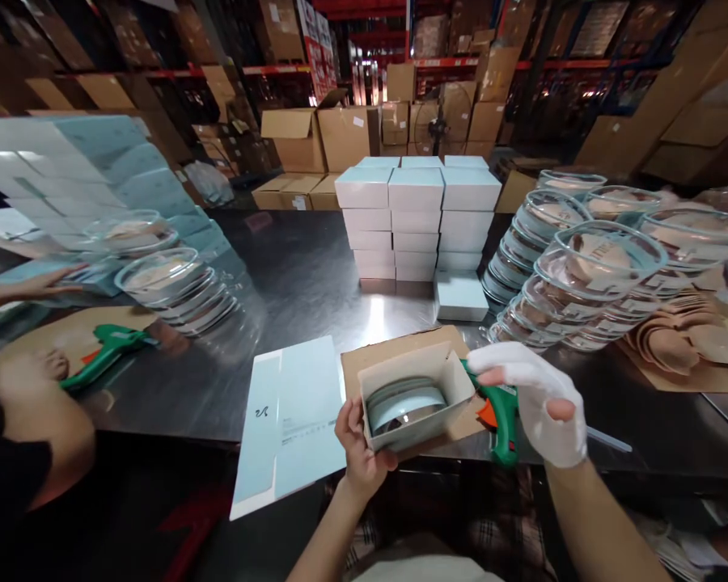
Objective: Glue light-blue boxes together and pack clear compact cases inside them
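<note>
My left hand (362, 453) grips the near left corner of a small open box (428, 432), which is tilted toward me. Inside it sit curved, shiny, pale-blue-edged pieces (406, 404), seemingly round dishes on edge. My right hand (543, 400), in a white glove with bare fingertips showing, is held open just right of the box and holds nothing. Below and beside it lies a green glue gun (505, 424) with an orange trigger. A brown cardboard sheet (394, 349) lies under the box. To the left, a flat light-blue printed carton (303, 420) overhangs the table edge.
Light-blue and white boxes (416, 194) are stacked ahead, with a single box (461, 297) in front. Clear bowls (600, 259) tower at right, beside cardboard pieces (673, 343). More bowls (170, 279) stand left, near another person's arm (48, 420) and a second glue gun (106, 352).
</note>
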`<state>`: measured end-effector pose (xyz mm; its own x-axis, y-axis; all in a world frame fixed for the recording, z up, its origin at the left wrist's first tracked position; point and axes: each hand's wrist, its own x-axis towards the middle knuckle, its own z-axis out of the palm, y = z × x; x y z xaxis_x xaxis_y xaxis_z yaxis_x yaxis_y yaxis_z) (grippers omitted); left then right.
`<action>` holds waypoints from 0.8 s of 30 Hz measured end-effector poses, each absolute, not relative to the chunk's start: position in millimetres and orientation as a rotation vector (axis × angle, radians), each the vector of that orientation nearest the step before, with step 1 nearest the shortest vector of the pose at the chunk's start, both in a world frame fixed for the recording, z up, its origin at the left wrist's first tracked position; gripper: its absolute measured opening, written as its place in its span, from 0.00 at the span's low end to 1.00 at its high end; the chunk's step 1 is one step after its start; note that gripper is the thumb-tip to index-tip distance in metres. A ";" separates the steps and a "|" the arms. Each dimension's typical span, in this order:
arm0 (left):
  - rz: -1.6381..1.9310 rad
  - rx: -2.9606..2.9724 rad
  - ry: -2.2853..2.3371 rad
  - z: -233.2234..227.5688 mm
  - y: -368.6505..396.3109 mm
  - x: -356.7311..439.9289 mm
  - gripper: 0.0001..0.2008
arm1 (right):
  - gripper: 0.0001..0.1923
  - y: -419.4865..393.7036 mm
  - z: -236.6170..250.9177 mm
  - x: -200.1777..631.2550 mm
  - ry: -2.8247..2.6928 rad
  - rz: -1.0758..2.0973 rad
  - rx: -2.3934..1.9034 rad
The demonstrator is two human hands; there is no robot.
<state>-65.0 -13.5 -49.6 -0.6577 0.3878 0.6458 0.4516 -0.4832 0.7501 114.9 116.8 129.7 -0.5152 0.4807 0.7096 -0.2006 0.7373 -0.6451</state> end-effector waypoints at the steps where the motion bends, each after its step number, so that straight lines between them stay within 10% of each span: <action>1: -2.327 -1.251 -1.613 -48.7 -13.5 -62.1 0.46 | 0.34 116.8 148.4 107.3 -2.157 0.855 -0.138; 9: -2.266 -1.340 -1.546 -46.2 -17.8 -69.7 0.33 | 0.27 136.5 215.2 78.5 -2.850 1.009 -0.151; 16: -2.286 -1.401 -1.609 -34.4 -21.3 -73.3 0.34 | 0.40 124.6 91.4 134.1 -1.985 0.924 -0.360; 22: -2.517 -1.059 -1.761 -5.9 -23.8 -51.7 0.25 | 0.18 82.5 56.1 75.9 -1.517 1.188 -0.776; 24: -2.507 -1.059 -1.711 -3.4 -24.6 -54.8 0.25 | 0.29 82.7 63.3 65.9 -1.343 1.254 -0.840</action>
